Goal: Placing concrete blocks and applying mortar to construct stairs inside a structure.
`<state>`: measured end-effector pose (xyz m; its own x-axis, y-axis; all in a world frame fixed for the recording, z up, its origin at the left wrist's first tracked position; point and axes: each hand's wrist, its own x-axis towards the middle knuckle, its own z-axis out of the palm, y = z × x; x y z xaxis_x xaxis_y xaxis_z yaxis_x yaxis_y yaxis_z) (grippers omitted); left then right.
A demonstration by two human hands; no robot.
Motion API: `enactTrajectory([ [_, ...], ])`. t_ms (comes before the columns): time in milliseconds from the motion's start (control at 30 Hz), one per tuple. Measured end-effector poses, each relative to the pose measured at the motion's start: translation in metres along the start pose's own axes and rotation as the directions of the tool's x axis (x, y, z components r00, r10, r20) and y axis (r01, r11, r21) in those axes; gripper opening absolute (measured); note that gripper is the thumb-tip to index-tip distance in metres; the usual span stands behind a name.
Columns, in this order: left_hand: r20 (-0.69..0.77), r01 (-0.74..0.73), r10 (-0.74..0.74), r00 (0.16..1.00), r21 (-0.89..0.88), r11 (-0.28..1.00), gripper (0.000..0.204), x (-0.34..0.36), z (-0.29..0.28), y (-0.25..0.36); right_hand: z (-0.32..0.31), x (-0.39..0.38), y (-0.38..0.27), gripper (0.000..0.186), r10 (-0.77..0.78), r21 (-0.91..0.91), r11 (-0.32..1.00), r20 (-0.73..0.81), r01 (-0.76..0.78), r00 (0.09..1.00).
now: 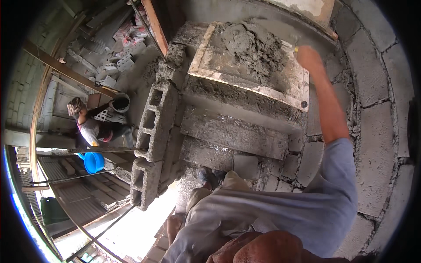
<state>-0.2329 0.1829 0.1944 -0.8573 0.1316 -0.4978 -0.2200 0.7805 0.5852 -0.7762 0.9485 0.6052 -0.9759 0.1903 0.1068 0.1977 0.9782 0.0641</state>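
A heap of wet grey mortar (252, 48) lies on a mortar-smeared board (245, 81) with a pale rim, set across the upper concrete steps. Stretched out over the board's right edge is my right hand (309, 59), closed in a fist. A small yellow end (296, 49), perhaps of a tool handle, shows at its fingers; the rest of that thing is hidden. My left hand (174, 225) hangs low beside my body at the lower left, only partly visible. Its fingers cannot be made out.
Rough concrete steps (234, 131) descend toward my feet. Hollow blocks (153, 120) form an edge on the left, and a block wall (377, 153) rises at right. Below left, a co-worker (94, 125) holds a bucket (120, 103) near a blue pail (93, 162). Wooden poles cross there.
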Motion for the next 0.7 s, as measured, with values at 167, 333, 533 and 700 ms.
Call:
enactTrajectory([
  [167,-0.145,0.03,-0.023,0.989,0.05,0.998,0.038,0.023,-0.021,-0.014,0.1,0.055,0.013,0.02,-0.103,-0.127,0.987,-0.037,0.097,0.994],
  [333,-0.162,-0.089,0.149,0.976,0.33,0.94,0.029,0.031,-0.031,0.027,0.163,0.085,-0.035,0.018,0.056,0.056,0.997,-0.009,-0.055,0.998],
  [533,-0.1,0.26,-0.258,0.961,0.006,0.966,0.038,-0.003,0.035,-0.014,0.147,0.043,-0.056,0.021,-0.047,-0.041,0.998,0.085,0.051,0.995],
  [700,-0.147,0.251,-0.249,0.957,-0.01,0.968,0.039,0.02,0.034,-0.009,0.127,-0.019,0.021,0.018,-0.133,-0.084,0.989,-0.106,0.124,0.985],
])
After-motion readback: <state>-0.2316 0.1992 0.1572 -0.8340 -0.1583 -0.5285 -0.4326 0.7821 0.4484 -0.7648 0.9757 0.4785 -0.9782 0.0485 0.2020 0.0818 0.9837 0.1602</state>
